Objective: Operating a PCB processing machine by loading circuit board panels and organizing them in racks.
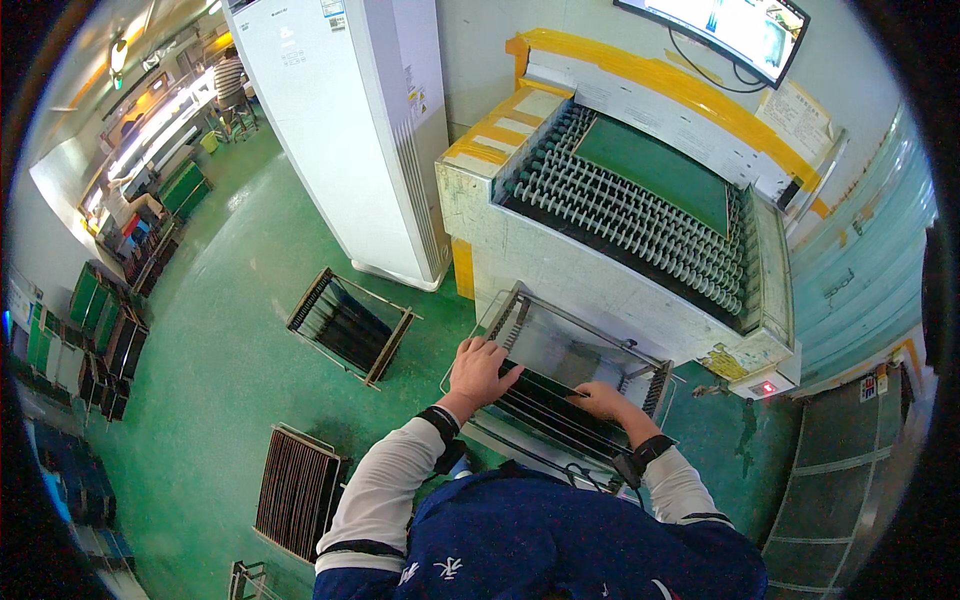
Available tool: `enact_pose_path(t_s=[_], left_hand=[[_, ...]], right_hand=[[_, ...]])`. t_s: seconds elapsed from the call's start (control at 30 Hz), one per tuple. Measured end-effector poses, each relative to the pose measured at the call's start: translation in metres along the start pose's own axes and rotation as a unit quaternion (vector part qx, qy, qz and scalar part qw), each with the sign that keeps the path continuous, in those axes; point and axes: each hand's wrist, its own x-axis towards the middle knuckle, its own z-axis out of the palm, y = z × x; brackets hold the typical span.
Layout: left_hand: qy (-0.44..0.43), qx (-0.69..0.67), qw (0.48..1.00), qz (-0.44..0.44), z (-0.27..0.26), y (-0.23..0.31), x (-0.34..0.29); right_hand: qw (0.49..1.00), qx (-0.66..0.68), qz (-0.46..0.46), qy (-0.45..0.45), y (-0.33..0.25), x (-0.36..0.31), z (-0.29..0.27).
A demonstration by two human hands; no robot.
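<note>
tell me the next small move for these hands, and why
Probably settle the dark panels in the slotted rack first: left hand and right hand are both at them, while the green panel lies flat on the roller conveyor.

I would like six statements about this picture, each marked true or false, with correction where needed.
1. The left hand and the right hand are both at the metal rack. True.
2. The green board stands in that rack. False: the green board lies on the rollers of the machine.
3. A tall white cabinet stands left of the machine. True.
4. The screen hangs left of the cabinet. False: the screen is at upper right.
5. The floor is green. True.
6. Nobody else is in view. False: another person is in the background, at upper left.
</note>
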Motion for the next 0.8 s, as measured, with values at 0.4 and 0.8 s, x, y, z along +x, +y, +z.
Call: enact_pose_path(t_s=[0.4, 0.8], left_hand=[[-0.010, 0.000, 1.000, -0.005, -0.0025, 0.0009, 0.0006], [-0.010, 0.000, 1.000, -0.004, -0.0024, 0.0008, 0.0004]], right_hand=[[1.000, -0.008, 0.003, -0.004, 0.0013, 0.0019, 0.0006], [1.000, -0.006, 0.007, -0.009, -0.0007, 0.0003, -0.0011]])
